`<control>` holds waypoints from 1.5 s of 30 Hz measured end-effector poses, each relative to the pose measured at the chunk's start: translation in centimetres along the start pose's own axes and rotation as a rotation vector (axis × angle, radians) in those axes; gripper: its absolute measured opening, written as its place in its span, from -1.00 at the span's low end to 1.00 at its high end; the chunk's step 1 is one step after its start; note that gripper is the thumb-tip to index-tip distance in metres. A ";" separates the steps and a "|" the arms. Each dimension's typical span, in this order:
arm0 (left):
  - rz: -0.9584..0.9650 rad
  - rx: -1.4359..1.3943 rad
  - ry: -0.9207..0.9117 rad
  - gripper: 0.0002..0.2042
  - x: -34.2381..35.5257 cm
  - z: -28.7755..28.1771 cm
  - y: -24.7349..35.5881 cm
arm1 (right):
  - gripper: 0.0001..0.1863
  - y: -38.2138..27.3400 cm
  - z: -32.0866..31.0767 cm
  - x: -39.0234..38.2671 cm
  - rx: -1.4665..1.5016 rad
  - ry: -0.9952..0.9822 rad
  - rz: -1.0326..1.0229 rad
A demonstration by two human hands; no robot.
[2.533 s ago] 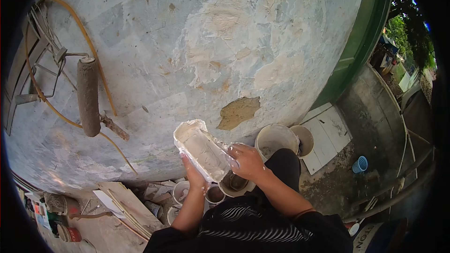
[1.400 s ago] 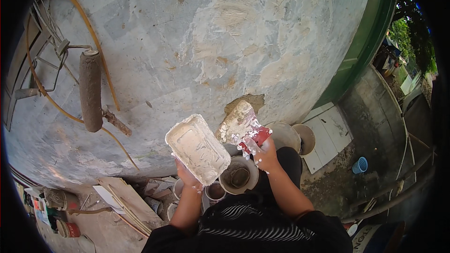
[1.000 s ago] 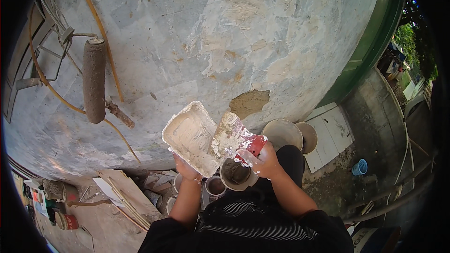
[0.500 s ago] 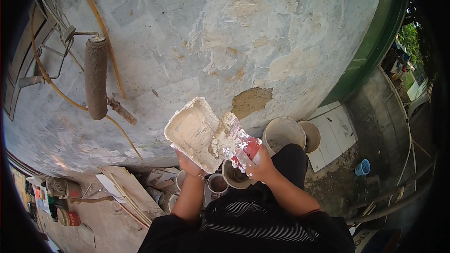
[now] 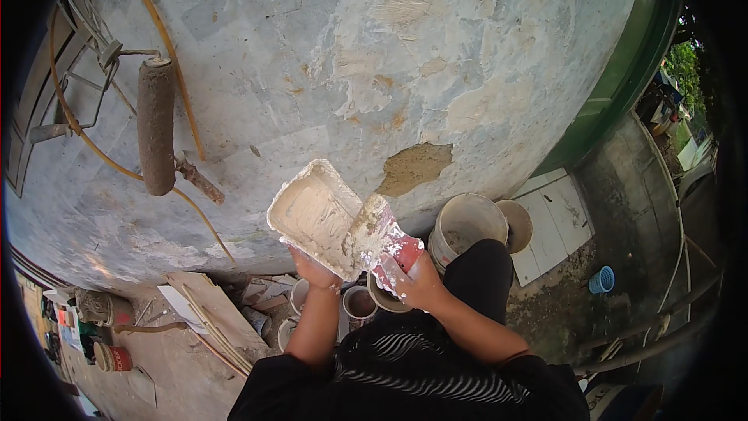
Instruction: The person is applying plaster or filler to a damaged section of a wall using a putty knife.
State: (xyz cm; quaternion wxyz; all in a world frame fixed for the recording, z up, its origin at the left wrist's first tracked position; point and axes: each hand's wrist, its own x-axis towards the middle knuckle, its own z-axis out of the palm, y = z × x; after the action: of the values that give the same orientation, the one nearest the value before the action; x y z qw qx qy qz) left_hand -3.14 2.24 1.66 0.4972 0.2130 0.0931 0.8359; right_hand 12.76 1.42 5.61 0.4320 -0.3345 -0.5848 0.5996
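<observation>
My left hand [image 5: 313,269] grips a rectangular tray [image 5: 282,195] from below; its rim is crusted and cream-coloured filler paste [image 5: 315,206] lies inside. In my right hand [image 5: 413,282] is a putty knife [image 5: 405,249] with a red handle, closed in my fingers. Its wide blade, smeared with paste, rests over the tray's right side, at the paste. Beyond both hands stands a grey wall [image 5: 257,93] with pale filled patches and one bare brown patch [image 5: 414,168] where the surface has come off.
A paint roller [image 5: 157,129] hangs at the left by a yellow hose [image 5: 167,23]. Buckets [image 5: 467,226] and small pots [image 5: 359,302] stand around my legs. Boards [image 5: 218,312] lie at the lower left, tiles [image 5: 549,222] at the right, near a blue plastic cup [image 5: 601,280] and a green door [image 5: 608,86].
Both hands have shifted slightly left with the tray and the putty knife. The blade has moved a little down and left against the tray's side.
</observation>
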 end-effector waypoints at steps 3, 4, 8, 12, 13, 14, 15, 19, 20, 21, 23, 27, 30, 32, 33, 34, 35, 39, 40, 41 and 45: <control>0.009 0.004 -0.016 -0.38 0.1 -0.3 -0.3 | -0.83 2.0 -0.2 -0.1 0.116 0.016 0.010; 0.008 0.005 -0.017 -0.38 0.1 -0.4 -0.4 | -0.83 2.8 -0.3 0.0 0.110 0.014 0.008; 0.028 -0.049 -0.157 -0.37 0.3 -2.0 -0.4 | -0.84 2.9 -0.2 -0.6 0.124 0.027 0.076; 0.042 -0.202 -0.293 -0.37 0.6 -3.1 -1.2 | -0.84 2.5 0.3 -0.8 0.274 0.053 0.147; 0.041 -0.201 -0.293 -0.37 0.6 -3.4 -1.2 | -0.85 2.3 0.5 -0.7 0.359 0.080 0.171; 0.012 -0.266 -0.332 -0.37 0.7 -3.8 -1.2 | -0.85 2.6 0.8 -0.7 0.360 0.080 0.171; -0.019 -0.333 -0.370 -0.36 0.7 -3.8 -1.2 | -0.82 3.0 0.9 -0.7 0.480 0.118 0.219; -0.031 0.158 -0.084 -0.24 -0.1 -3.3 -1.1 | -0.76 3.0 1.7 -0.8 0.754 0.237 0.316; -0.032 0.144 -0.052 -0.24 -0.2 -3.2 -1.2 | -0.76 3.1 1.9 -0.8 0.755 0.238 0.315; -0.033 0.131 -0.020 -0.23 -0.3 -3.2 -1.3 | -0.79 3.1 2.1 -0.8 0.757 0.250 0.322; -0.022 0.144 -0.022 -0.23 -0.4 -3.4 -1.5 | -0.82 3.0 2.2 -0.9 0.759 0.264 0.327; 0.069 0.287 0.003 -0.24 -0.7 -3.5 -2.0 | -0.83 2.3 2.1 -1.0 0.845 0.253 0.353; 0.152 0.436 -0.042 -0.27 -0.9 -5.3 -2.6 | -0.83 2.1 2.3 -1.1 0.902 0.235 0.355; 0.149 0.500 -0.046 -0.27 -1.2 -6.0 -2.7 | -0.83 2.0 2.6 -1.2 0.933 0.231 0.366; 0.145 0.564 -0.050 -0.28 -1.2 -6.2 -2.7 | -0.82 1.8 2.9 -1.2 0.929 0.239 0.365; 0.141 0.627 -0.054 -0.28 -1.2 -6.3 -2.7 | -0.82 1.7 3.1 -1.2 0.925 0.245 0.364; 0.138 0.690 -0.058 -0.29 -1.3 -6.4 -2.6 | -0.82 1.6 3.0 -1.2 0.924 0.245 0.362; 0.064 0.503 0.049 -0.28 -1.5 -5.7 -2.8 | -0.81 1.7 2.4 -1.0 0.963 0.222 0.364; 0.027 0.377 0.103 -0.28 -1.6 -5.3 -3.0 | -0.82 1.9 2.2 -0.9 0.961 0.221 0.380; -0.010 0.250 0.156 -0.27 -1.6 -5.0 -3.1 | -0.82 2.1 2.0 -0.8 0.961 0.221 0.378; 0.277 1.202 0.004 -0.25 -1.8 -12.6 -4.3 | -0.85 2.2 2.4 -0.9 0.946 0.199 0.376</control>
State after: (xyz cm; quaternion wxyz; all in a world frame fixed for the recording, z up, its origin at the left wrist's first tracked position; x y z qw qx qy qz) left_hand -4.69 3.45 -11.66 0.1767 0.4644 0.5204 0.6945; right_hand 10.64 -0.30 3.61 0.4745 -0.2572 -0.1356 0.8309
